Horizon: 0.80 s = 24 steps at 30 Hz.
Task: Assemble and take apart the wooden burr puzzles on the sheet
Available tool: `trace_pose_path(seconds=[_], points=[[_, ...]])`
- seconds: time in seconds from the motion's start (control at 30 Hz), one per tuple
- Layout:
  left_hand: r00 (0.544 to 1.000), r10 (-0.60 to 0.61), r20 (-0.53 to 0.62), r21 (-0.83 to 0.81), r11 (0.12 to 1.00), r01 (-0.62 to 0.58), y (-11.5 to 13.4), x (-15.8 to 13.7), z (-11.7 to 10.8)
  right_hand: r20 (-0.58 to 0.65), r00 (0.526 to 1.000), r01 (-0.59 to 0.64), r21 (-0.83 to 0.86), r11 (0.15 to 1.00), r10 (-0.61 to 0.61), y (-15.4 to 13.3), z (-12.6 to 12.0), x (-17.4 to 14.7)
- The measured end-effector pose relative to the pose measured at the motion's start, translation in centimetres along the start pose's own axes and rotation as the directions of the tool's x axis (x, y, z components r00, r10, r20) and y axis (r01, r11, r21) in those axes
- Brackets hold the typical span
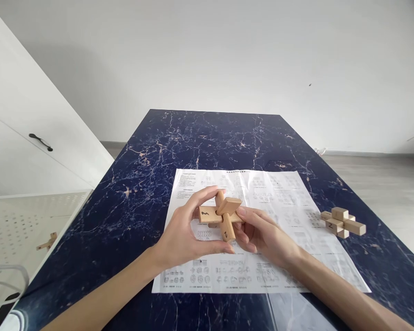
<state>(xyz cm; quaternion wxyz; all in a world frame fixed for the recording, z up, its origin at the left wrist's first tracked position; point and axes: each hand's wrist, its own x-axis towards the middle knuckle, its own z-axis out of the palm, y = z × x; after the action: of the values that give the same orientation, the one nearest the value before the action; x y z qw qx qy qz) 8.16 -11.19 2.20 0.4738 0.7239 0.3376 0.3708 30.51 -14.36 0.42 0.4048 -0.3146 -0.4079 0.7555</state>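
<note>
Between my two hands is a wooden interlocking puzzle (228,222) of crossed bars, with handwritten numbers on some bar ends. My left hand (184,225) curves around its left side, index finger at the top end of one bar and thumb near the bottom end. My right hand (265,232) pinches the right end of the puzzle between thumb and fingers. The hands hold it just over a printed instruction sheet (279,193) covered in small diagrams. Where the bars cross, the inner joint is partly hidden.
A second wooden puzzle (343,222) rests on the sheet's right edge. The dark blue marble-patterned table (207,142) narrows toward a white wall. At left stand a white cabinet (37,115) and a perforated white surface (17,225) with another small wooden puzzle (47,242) on it.
</note>
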Motion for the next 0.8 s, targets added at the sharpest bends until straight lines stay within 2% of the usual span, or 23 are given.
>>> trace_pose_path(seconds=[0.2,0.37,0.57,0.7,0.8], points=[[0.995,-0.102,0.016,-0.074,0.992,0.103,0.32,-0.06,0.22,0.035,0.999,0.005,0.009,1.000,-0.006,-0.01,0.50,0.11],[0.997,-0.070,0.014,-0.021,0.997,0.071,0.32,0.04,-0.16,0.037,0.999,-0.003,0.012,1.000,0.002,-0.07,0.37,0.10],[0.996,0.031,0.086,0.017,0.999,-0.032,0.51,0.30,-0.48,0.019,1.000,-0.007,-0.036,0.999,0.007,-0.30,0.46,0.05],[0.994,-0.020,0.106,-0.072,0.997,0.028,0.86,0.32,-0.20,-0.037,0.999,0.003,-0.057,0.998,-0.005,-0.54,0.60,0.14],[0.996,-0.041,0.076,-0.087,0.995,0.047,0.96,0.18,0.15,-0.093,0.996,0.004,-0.071,0.997,-0.011,-0.56,0.49,0.27]])
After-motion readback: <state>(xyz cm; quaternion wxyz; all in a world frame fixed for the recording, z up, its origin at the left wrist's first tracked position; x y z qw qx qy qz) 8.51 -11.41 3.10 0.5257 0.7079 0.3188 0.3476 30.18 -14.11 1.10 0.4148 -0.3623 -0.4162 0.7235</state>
